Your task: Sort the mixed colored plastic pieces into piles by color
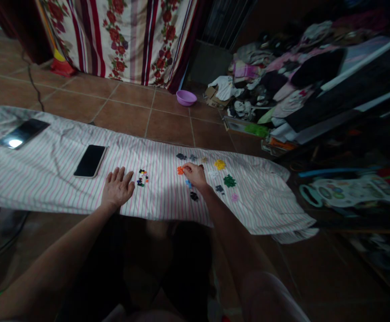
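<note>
My left hand (117, 188) lies flat with fingers spread on the striped cloth (161, 192), just left of a small mixed-colour cluster of tiny pieces (142, 178). Over the sorted piles, my right hand (195, 174) has its fingers pinched together at the orange pile (180, 170); whatever is between the fingertips is too small to make out. Around it lie blue pieces (188, 184), black pieces (194, 196), dark grey pieces (181, 156), white pieces (213, 173), yellow pieces (219, 164), green pieces (229, 180) and pink pieces (235, 197).
A phone (91, 161) rests left of my left hand, and a shiny dark tablet-like device (23, 133) lies farther left. Beyond the cloth, a purple basin (186, 98) stands on the tiled floor. Heaped clothes (258, 67) and a cluttered shelf are at the right.
</note>
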`<state>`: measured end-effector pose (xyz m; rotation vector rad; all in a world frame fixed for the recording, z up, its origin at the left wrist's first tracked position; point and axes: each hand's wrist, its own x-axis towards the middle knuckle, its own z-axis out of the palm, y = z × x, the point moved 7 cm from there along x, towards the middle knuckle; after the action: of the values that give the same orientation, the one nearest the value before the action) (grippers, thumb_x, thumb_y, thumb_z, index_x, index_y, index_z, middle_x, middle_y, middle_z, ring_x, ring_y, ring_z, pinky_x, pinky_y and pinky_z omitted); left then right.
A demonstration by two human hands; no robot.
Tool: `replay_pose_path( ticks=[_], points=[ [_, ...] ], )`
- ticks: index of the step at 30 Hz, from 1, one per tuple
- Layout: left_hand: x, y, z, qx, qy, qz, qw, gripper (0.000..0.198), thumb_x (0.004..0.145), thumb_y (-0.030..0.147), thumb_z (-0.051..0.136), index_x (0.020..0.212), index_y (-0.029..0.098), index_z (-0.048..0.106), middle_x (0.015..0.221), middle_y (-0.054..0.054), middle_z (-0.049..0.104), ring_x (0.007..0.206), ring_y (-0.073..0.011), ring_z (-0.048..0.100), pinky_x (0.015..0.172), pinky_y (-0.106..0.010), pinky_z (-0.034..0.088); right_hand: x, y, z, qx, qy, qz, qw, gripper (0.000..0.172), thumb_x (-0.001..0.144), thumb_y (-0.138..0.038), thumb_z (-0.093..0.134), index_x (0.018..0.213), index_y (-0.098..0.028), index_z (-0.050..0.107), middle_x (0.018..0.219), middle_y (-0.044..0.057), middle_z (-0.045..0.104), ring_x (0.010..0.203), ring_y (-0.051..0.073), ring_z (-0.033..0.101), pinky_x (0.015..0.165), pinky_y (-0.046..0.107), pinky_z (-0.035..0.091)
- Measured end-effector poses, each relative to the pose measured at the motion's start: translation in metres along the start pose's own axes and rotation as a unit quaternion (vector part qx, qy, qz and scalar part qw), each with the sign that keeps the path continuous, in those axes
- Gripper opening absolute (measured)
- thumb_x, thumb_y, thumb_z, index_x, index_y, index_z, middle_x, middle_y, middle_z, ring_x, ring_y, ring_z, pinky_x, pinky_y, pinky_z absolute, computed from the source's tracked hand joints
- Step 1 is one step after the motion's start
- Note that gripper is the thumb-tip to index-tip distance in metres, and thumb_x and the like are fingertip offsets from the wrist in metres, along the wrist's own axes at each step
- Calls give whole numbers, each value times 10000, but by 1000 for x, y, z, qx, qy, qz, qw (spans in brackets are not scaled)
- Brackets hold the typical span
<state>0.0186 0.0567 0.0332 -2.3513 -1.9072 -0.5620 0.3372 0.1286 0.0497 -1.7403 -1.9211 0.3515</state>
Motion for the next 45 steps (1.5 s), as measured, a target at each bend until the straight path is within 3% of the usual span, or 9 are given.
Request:
replay_pose_path(
  ticks=[11, 18, 22, 25, 33, 41, 45],
  points=[
    [0, 0, 0, 20, 2, 1, 1000, 487, 925, 388, 378, 1326, 178, 558, 1445, -166, 475, 1383, -347, 363, 1109, -515, 269, -2, -7, 12, -74, -6, -36, 997, 209, 807, -123, 553, 872, -221, 726, 873, 39, 706, 848, 188, 600, 811, 296, 434],
    [0, 1, 1, 17, -5, 0, 1000, 496, 925, 383, 375, 1327, 160, 561, 1445, -189, 467, 1386, -357, 357, 1113, -519, 260, -4, -8, 5, -60, 18, -35, 997, 239, 813, -115, 510, 859, -218, 721, 864, 36, 704, 864, 192, 602, 832, 302, 444],
    [0, 0, 1, 1, 0, -1, 1000, 493, 922, 391, 379, 1319, 163, 564, 1450, -183, 463, 1387, -357, 354, 1115, -528, 255, -10, -23, 3, -32, 42, -58, 997, 213, 839, -148, 510, 864, -217, 711, 850, 35, 696, 850, 190, 601, 817, 296, 449],
    [0, 0, 0, 1, 5, 0, 1000, 496, 922, 391, 376, 1319, 161, 563, 1451, -184, 462, 1385, -359, 356, 1114, -530, 255, -20, -47, 15, 6, 34, -93, 995, 201, 861, -170, 509, 886, -213, 704, 844, 39, 684, 815, 178, 603, 792, 283, 457],
    [0, 0, 1, 14, 2, 4, 1000, 495, 926, 395, 372, 1324, 167, 558, 1449, -185, 463, 1386, -356, 354, 1109, -527, 259, -55, -110, 77, 71, -24, -141, 987, 201, 870, -148, 518, 953, -205, 693, 874, 42, 670, 826, 164, 616, 781, 266, 483],
    [1, 0, 2, 26, -5, -2, 1000, 480, 929, 379, 377, 1332, 183, 548, 1451, -163, 469, 1386, -346, 359, 1112, -512, 257, -59, -117, 88, 62, 14, -36, 997, 274, 886, -163, 478, 1065, -211, 680, 943, 51, 651, 856, 166, 615, 817, 252, 474],
    [0, 0, 1, 17, -2, -7, 1000, 468, 928, 384, 389, 1338, 215, 539, 1455, -132, 473, 1392, -332, 352, 1115, -511, 249, -65, -123, 90, 38, -4, -37, 999, 268, 912, -222, 496, 1107, -252, 677, 979, 42, 642, 879, 169, 611, 793, 250, 461]
  ],
)
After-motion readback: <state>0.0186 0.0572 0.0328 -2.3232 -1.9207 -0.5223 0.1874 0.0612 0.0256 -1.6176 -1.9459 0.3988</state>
